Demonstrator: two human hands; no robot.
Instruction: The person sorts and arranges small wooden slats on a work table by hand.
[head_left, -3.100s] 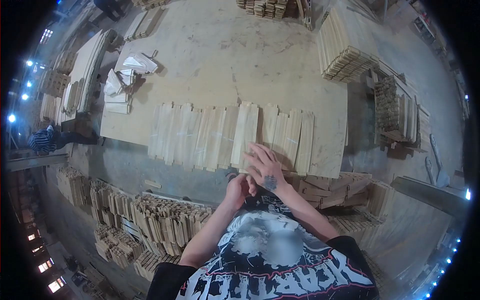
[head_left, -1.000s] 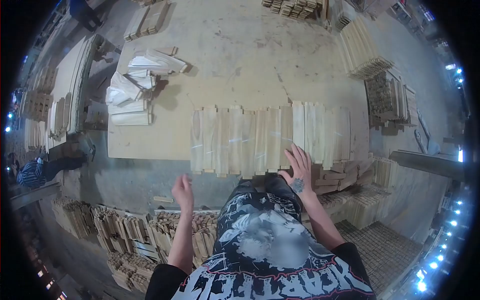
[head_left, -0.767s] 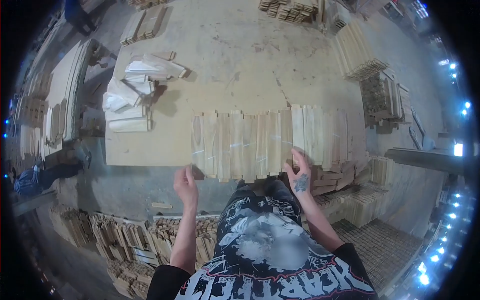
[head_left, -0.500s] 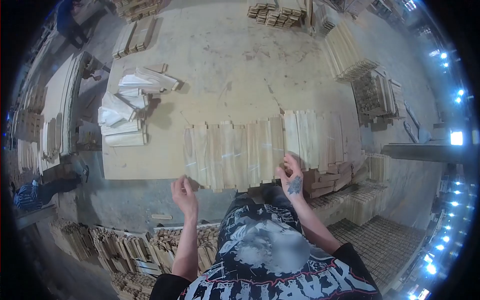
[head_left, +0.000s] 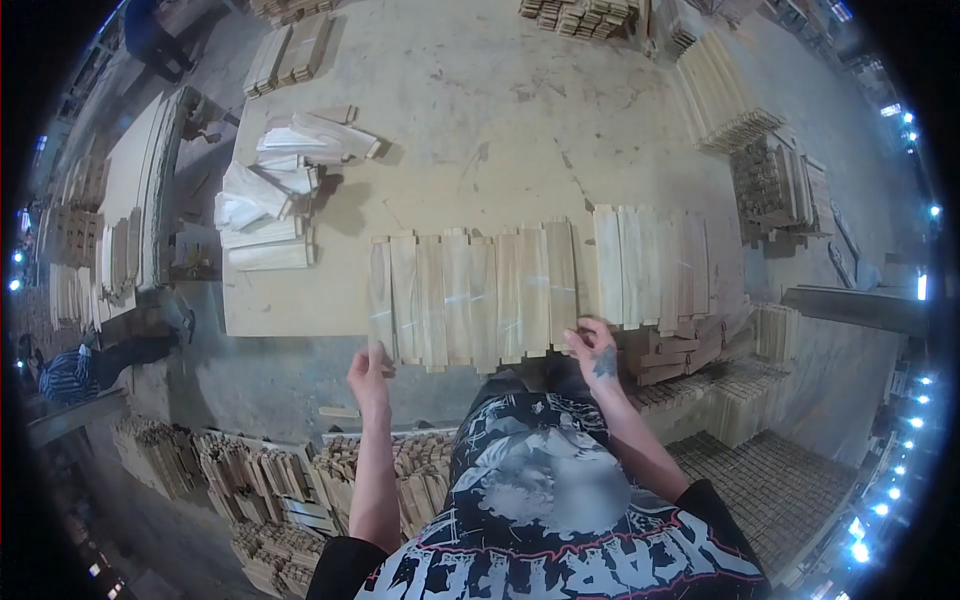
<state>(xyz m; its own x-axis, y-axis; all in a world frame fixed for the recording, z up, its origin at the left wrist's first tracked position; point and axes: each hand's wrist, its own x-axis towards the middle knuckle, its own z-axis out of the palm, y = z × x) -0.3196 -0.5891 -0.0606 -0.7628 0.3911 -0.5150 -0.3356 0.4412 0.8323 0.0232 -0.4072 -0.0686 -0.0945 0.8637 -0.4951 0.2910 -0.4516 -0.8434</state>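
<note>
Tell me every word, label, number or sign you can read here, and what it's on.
"ART": seemingly part of the big white lettering on the T-shirt, upside down from this view; the whole word is too distorted to read surely.
Row of boards: pale lines cross it, but no readable word or number.
Right hand: a dark tattoo, no readable text.
No other readable text.

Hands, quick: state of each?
Left hand: partly curled at left end of left slat group; grip unclear.
Right hand: partly curled at that group's right end; grip unclear.
</note>
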